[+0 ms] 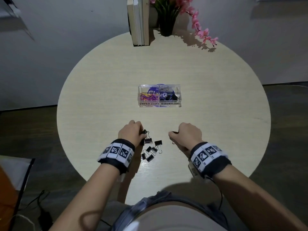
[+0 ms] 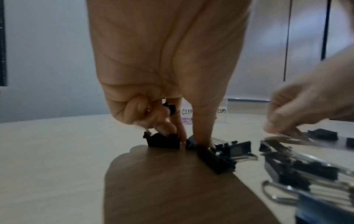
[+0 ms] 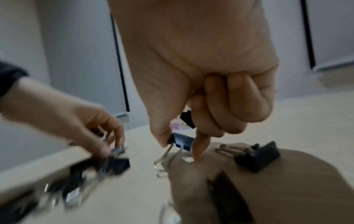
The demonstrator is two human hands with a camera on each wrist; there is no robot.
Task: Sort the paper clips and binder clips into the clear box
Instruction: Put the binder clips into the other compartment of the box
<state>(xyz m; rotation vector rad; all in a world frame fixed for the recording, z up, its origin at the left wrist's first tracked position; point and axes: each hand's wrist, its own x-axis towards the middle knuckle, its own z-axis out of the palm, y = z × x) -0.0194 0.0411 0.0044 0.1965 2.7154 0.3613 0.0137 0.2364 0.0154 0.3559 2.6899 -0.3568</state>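
Note:
The clear box (image 1: 159,105) stands mid-table, with coloured paper clips (image 1: 148,97) in its left half and black binder clips (image 1: 170,97) in its right half. Several loose black binder clips (image 1: 151,150) lie near the front edge. My left hand (image 1: 141,133) is at the pile's far left. It holds one clip (image 2: 170,109) in its curled fingers, and its fingertips pinch another clip (image 2: 164,141) on the table. My right hand (image 1: 173,134) pinches a binder clip (image 3: 182,141) between thumb and index, with a second clip (image 3: 187,119) tucked in the palm.
The table (image 1: 216,97) is round and pale wood. Upright books (image 1: 139,22) and a potted plant with pink flowers (image 1: 166,19) stand at its far edge. One more binder clip (image 3: 256,156) lies under my right hand.

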